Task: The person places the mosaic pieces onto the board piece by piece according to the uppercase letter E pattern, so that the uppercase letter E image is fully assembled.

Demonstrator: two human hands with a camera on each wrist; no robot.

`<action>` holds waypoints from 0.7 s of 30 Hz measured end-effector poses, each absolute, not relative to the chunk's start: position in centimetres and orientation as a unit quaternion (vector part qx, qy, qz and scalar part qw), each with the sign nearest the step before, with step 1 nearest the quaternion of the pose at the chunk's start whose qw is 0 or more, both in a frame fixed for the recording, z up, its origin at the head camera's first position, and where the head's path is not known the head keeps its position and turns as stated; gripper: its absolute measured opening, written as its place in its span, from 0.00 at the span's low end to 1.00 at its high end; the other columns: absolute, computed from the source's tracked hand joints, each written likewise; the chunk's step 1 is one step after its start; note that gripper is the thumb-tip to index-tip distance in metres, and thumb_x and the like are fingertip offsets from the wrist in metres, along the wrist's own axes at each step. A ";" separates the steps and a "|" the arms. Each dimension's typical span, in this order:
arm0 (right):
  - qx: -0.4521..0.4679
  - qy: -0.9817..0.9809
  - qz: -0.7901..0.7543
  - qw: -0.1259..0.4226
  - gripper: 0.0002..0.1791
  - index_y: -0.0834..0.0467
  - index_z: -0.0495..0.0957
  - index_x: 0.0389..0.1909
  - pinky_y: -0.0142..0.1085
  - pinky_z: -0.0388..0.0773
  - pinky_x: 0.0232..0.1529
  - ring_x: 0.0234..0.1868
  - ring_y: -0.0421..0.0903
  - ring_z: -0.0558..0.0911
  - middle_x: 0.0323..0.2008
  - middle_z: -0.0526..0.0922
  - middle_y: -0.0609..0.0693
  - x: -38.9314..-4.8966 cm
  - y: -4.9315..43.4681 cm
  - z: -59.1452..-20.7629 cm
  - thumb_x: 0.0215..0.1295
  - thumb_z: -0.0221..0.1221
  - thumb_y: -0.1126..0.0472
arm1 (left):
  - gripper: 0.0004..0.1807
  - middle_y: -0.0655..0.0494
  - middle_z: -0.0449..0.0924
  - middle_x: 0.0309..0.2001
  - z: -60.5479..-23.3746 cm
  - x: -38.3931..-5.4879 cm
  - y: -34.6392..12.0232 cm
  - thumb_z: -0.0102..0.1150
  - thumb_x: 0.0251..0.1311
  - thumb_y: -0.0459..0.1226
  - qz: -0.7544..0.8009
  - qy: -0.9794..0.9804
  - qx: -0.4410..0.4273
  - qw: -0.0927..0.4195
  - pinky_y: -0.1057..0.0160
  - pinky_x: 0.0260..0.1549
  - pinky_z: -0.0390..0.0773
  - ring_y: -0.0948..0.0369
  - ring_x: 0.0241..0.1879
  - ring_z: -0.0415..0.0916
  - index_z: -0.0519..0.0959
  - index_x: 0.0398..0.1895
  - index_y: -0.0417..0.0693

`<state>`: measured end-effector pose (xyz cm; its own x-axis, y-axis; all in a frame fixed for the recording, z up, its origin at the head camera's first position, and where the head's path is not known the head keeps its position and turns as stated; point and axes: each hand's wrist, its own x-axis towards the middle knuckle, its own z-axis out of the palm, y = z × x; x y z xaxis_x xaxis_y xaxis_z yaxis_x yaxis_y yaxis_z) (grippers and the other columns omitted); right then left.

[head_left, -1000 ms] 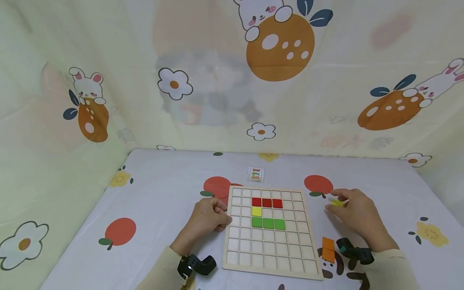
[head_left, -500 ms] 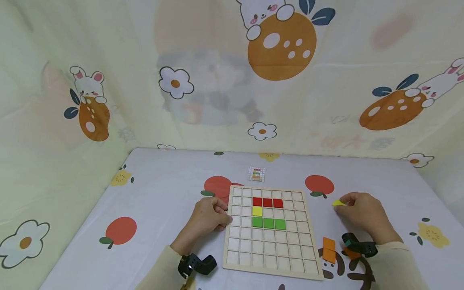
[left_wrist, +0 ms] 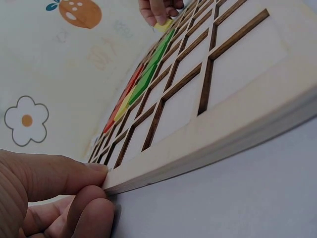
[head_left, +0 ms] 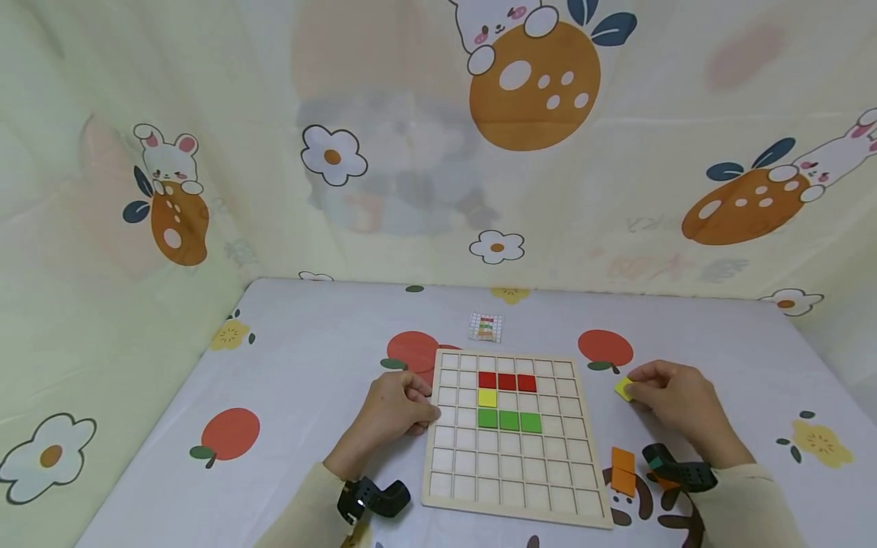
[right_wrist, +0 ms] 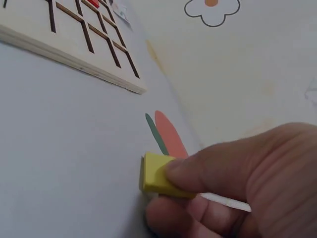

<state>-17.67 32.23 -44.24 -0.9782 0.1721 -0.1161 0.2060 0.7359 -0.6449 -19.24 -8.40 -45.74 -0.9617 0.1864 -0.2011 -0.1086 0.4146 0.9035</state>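
Observation:
In the head view a wooden grid board (head_left: 517,509) lies on the table, with red tiles (head_left: 507,381), one yellow tile (head_left: 487,398) and green tiles (head_left: 509,420) set in its cells. At the board's left edge, my left hand (head_left: 395,405) grips the rim, thumb on top and the other fingers curled at the side. Right of the board, my right hand (head_left: 680,397) pinches another yellow square tile (right_wrist: 157,173) between thumb and fingers. Part of that tile is covered by the thumb in the right wrist view.
Orange tiles (head_left: 623,472) lie beside the board's lower right corner, and another bit of orange shows partly under the right wrist camera (head_left: 680,468). Behind the board lies a small pattern card (head_left: 486,327). A printed curtain (head_left: 411,175) hangs at the back.
My right hand has taken hold of the yellow tile, drawn back right and then shifted slightly left with it, turning its face into view. The left hand stays on the board.

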 end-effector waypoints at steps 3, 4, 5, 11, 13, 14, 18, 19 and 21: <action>0.100 0.922 -0.372 0.036 0.16 0.67 0.82 0.52 0.34 0.77 0.26 0.31 0.47 0.82 0.32 0.86 0.52 -17.5 31.9 -44.4 0.72 0.64 0.59 | 0.13 0.52 0.79 0.26 -45.7 -19.2 -8.4 0.74 0.54 0.29 0.539 0.831 0.022 0.137 0.66 0.21 0.83 0.62 0.18 0.77 0.80 0.39 0.38; 0.099 0.919 -0.379 0.039 0.16 0.67 0.82 0.53 0.34 0.76 0.26 0.31 0.47 0.82 0.33 0.86 0.53 -17.5 31.8 -44.5 0.73 0.63 0.59 | 0.13 0.51 0.79 0.26 -45.7 -19.2 -8.4 0.74 0.54 0.29 0.539 0.831 0.021 0.136 0.66 0.22 0.83 0.62 0.18 0.77 0.80 0.39 0.38; 0.098 0.916 -0.386 0.042 0.17 0.67 0.81 0.53 0.34 0.76 0.26 0.31 0.46 0.83 0.34 0.86 0.53 -17.5 31.7 -44.5 0.73 0.62 0.59 | 0.13 0.51 0.79 0.26 -45.7 -19.2 -8.3 0.74 0.54 0.29 0.539 0.831 0.020 0.137 0.66 0.22 0.83 0.62 0.18 0.77 0.80 0.39 0.38; 0.070 0.912 -0.400 0.058 0.19 0.67 0.82 0.56 0.34 0.80 0.31 0.37 0.48 0.83 0.42 0.84 0.57 -17.3 31.3 -44.4 0.69 0.66 0.60 | 0.13 0.51 0.79 0.26 -45.6 -19.2 -8.3 0.75 0.54 0.30 0.538 0.832 0.016 0.136 0.66 0.22 0.83 0.62 0.18 0.78 0.80 0.39 0.39; 0.062 0.919 -0.385 0.063 0.22 0.66 0.83 0.56 0.36 0.79 0.33 0.40 0.50 0.81 0.41 0.83 0.56 -17.3 31.2 -44.1 0.65 0.70 0.59 | 0.13 0.51 0.79 0.26 -45.6 -19.2 -8.3 0.75 0.54 0.29 0.537 0.832 0.017 0.136 0.66 0.22 0.83 0.62 0.18 0.77 0.80 0.39 0.39; 0.060 0.923 -0.374 0.063 0.22 0.66 0.83 0.55 0.37 0.78 0.34 0.41 0.51 0.79 0.40 0.82 0.55 -17.3 31.1 -44.1 0.63 0.71 0.59 | 0.13 0.51 0.79 0.26 -45.6 -19.2 -8.3 0.75 0.54 0.30 0.537 0.833 0.017 0.136 0.66 0.22 0.83 0.62 0.18 0.77 0.80 0.39 0.39; 0.050 0.945 -0.319 0.056 0.23 0.67 0.84 0.53 0.39 0.75 0.35 0.41 0.53 0.78 0.37 0.81 0.54 -17.4 30.7 -43.9 0.58 0.74 0.59 | 0.13 0.51 0.79 0.26 -45.7 -19.2 -8.3 0.75 0.54 0.30 0.535 0.834 0.016 0.136 0.67 0.22 0.83 0.62 0.18 0.77 0.80 0.40 0.39; 0.043 0.951 -0.302 0.051 0.23 0.67 0.84 0.52 0.40 0.75 0.35 0.41 0.53 0.78 0.36 0.81 0.54 -17.5 30.6 -43.9 0.58 0.74 0.60 | 0.13 0.51 0.79 0.26 -45.7 -19.2 -8.3 0.75 0.54 0.30 0.535 0.834 0.015 0.136 0.67 0.22 0.83 0.62 0.18 0.77 0.80 0.40 0.39; 0.029 0.963 -0.266 0.042 0.22 0.68 0.85 0.51 0.43 0.78 0.36 0.40 0.54 0.78 0.35 0.82 0.54 -17.6 30.5 -43.9 0.57 0.73 0.61 | 0.13 0.51 0.79 0.26 -45.7 -19.3 -8.3 0.75 0.54 0.30 0.536 0.833 0.014 0.137 0.67 0.22 0.83 0.62 0.19 0.77 0.80 0.39 0.39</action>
